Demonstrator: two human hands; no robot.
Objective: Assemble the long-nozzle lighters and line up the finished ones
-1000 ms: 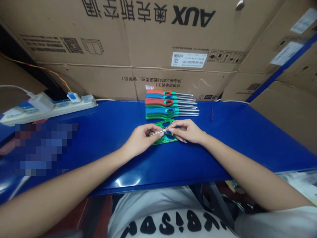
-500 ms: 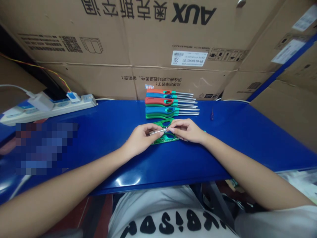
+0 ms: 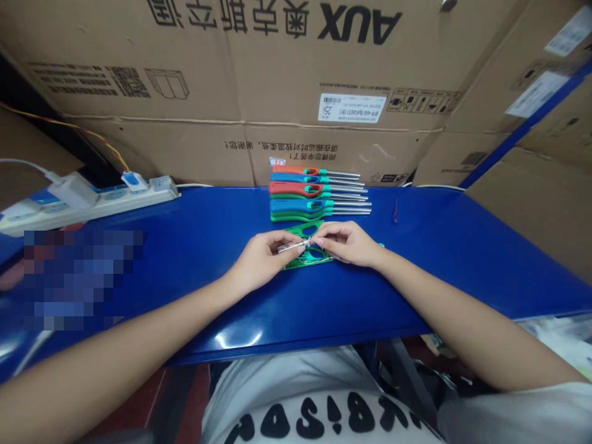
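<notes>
Left hand (image 3: 261, 259) and right hand (image 3: 348, 242) are pinching a thin metal tube (image 3: 293, 246) over a green plastic shell (image 3: 309, 260) lying on the blue desk (image 3: 194, 246), near stacked lighters (image 3: 305, 194)

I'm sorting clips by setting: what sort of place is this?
Probably an assembly bench in a storeroom: cardboard cartons stacked behind the blue table, a row of long-nosed lighters, and the left hand and right hand pinching a metal tube over a green shell.

A neat stack of colourful lighters (image 3: 305, 196) is lying at the back of the blue table (image 3: 462, 246), a small screwdriver (image 3: 394, 211) is resting near its right, a white power strip (image 3: 106, 200) is sitting far left carrying a charger (image 3: 74, 189), and cardboard boxes (image 3: 259, 80) are looming behind.
</notes>
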